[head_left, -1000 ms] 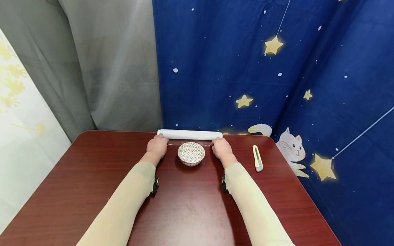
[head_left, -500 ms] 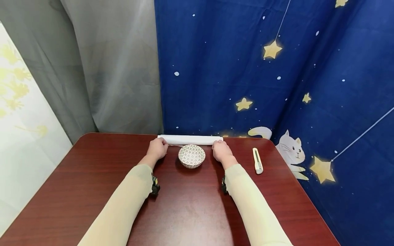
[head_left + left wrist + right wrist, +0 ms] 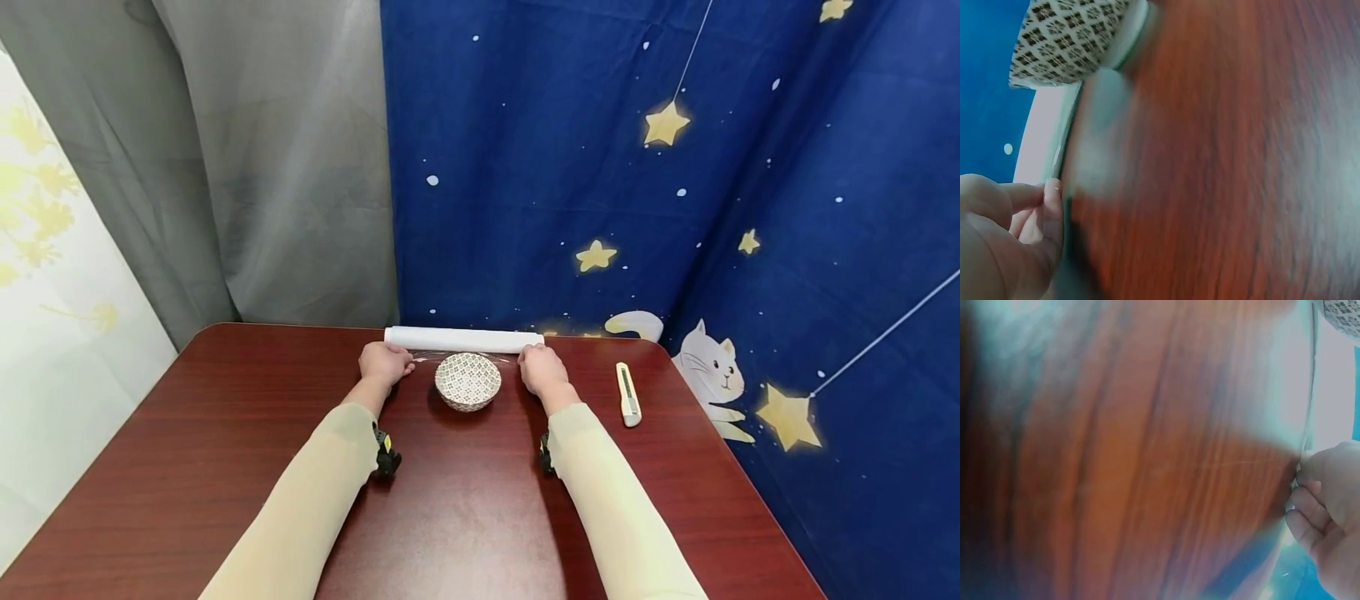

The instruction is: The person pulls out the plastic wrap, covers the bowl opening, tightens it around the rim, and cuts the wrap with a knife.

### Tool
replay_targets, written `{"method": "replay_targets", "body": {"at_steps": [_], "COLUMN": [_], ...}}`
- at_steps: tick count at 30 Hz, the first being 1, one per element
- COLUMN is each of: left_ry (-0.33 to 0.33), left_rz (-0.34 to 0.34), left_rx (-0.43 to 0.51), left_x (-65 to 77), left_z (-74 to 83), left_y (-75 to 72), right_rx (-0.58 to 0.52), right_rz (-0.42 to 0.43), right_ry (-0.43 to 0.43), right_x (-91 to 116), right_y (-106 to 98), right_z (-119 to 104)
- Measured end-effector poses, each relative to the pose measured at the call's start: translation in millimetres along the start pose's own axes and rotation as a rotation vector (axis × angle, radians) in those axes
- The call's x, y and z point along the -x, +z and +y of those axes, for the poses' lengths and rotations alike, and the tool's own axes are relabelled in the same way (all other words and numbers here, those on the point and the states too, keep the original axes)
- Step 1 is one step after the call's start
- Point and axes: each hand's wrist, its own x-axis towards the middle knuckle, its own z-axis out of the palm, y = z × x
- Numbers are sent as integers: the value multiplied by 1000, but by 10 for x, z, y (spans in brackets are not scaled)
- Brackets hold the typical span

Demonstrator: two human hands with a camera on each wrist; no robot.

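Note:
A white roll of plastic wrap (image 3: 465, 340) lies across the far edge of the table, its clear film edge (image 3: 429, 357) showing in front. At its left end my left hand (image 3: 384, 363) pinches the film edge between thumb and fingertip, plain in the left wrist view of the hand (image 3: 1007, 237). By the right end, my right hand (image 3: 542, 368) has its fingers curled and pinches the same edge; the right wrist view shows this hand (image 3: 1332, 512) partly cut off. Between both hands stands a small patterned bowl (image 3: 467, 382), upright and touched by neither.
A pale utility knife (image 3: 628, 395) lies on the reddish-brown table (image 3: 465, 517), to the right of my right hand. Behind the table's far edge hang a grey curtain (image 3: 300, 167) and a blue star-patterned curtain (image 3: 525, 150).
The head view has tilted up a little, so the table sits lower. My left hand has turned slightly, its thumb now pointing towards the bowl. Roll, bowl and knife keep their places.

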Motion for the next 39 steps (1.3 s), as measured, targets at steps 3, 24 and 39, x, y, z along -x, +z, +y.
{"method": "replay_targets", "body": {"at_steps": [3, 24, 39], "left_ry": [-88, -380, -400], "left_rz": [4, -167, -286], "left_rx": [143, 546, 553], "left_x": [27, 111, 57], "left_z": [31, 215, 145], "left_y": [17, -101, -142], "right_rx": [1, -709, -1545], "right_rz": [5, 53, 108], "right_ry": [-12, 282, 590], "right_x": [27, 11, -22], "right_y": [4, -121, -36], "right_z": [-2, 38, -60]}}
